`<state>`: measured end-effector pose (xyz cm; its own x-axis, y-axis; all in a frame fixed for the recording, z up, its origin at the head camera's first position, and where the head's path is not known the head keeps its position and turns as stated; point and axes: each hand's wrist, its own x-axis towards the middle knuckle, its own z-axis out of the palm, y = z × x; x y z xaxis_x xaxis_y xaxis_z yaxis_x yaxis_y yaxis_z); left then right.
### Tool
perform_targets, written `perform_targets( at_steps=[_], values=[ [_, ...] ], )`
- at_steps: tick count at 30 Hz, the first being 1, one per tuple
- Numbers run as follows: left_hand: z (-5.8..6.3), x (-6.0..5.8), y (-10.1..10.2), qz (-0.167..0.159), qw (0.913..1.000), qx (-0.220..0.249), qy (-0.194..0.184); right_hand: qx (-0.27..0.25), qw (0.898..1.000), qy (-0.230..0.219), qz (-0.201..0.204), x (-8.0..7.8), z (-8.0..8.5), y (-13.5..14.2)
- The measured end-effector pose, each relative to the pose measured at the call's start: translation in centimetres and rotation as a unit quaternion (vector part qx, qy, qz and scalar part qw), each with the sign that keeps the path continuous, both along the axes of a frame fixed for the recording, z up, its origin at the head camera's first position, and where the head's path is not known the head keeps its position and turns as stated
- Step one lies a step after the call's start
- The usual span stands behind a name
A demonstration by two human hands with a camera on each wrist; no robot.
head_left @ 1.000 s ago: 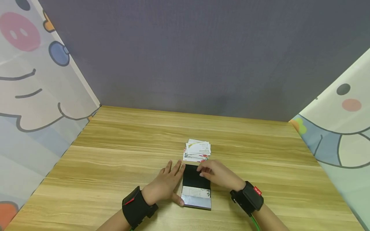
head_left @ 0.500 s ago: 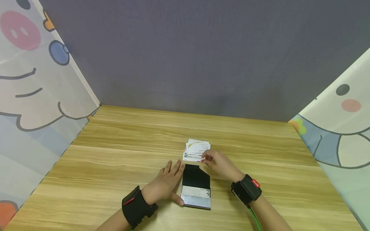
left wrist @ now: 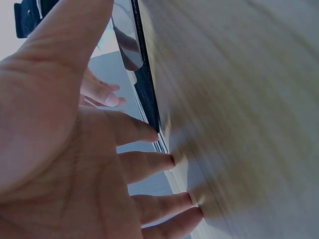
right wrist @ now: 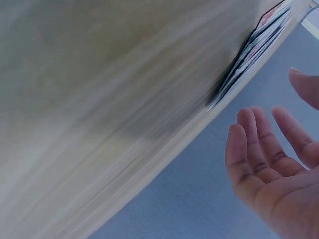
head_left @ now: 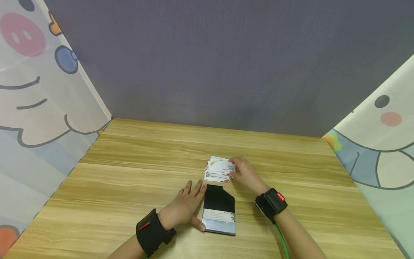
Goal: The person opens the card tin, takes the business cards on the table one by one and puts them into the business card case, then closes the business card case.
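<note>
A black card case [head_left: 220, 199] lies unfolded on the table, with a printed card [head_left: 220, 215] showing above its silvery front pocket [head_left: 219, 226]. My left hand [head_left: 182, 208] is spread flat along the case's left side, its thumb at the lower left corner and a fingertip at the upper left corner. Beyond the case sits a loose, fanned stack of business cards [head_left: 221, 167], white ones over ones with red print. My right hand [head_left: 247, 174] hovers at the stack's right edge; in the right wrist view its thumb and fingers are apart, with nothing between them.
Both hands are over a wood-grain table [head_left: 145, 154]. A grey panel [head_left: 207, 64] rises at the table's far edge, and cartoon-printed sheets [head_left: 48, 90] stand at both sides. Each wrist wears a black strap [head_left: 271, 205].
My right hand has moved up from the card case's black flap to the right edge of the card stack. The flap's cut corner now shows. My left hand stays in place.
</note>
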<state>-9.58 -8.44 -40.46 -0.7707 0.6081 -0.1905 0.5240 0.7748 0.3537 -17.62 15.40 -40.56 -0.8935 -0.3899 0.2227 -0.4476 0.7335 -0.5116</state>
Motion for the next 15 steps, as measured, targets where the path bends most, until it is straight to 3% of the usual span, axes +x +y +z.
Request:
perform_targets(
  at_steps=[15],
  values=[
    [-0.1,0.0,0.0,0.001,1.0000,-0.004,-0.003,0.043,0.999,-0.020,-0.026,-1.3,-0.7,-0.2]
  ],
)
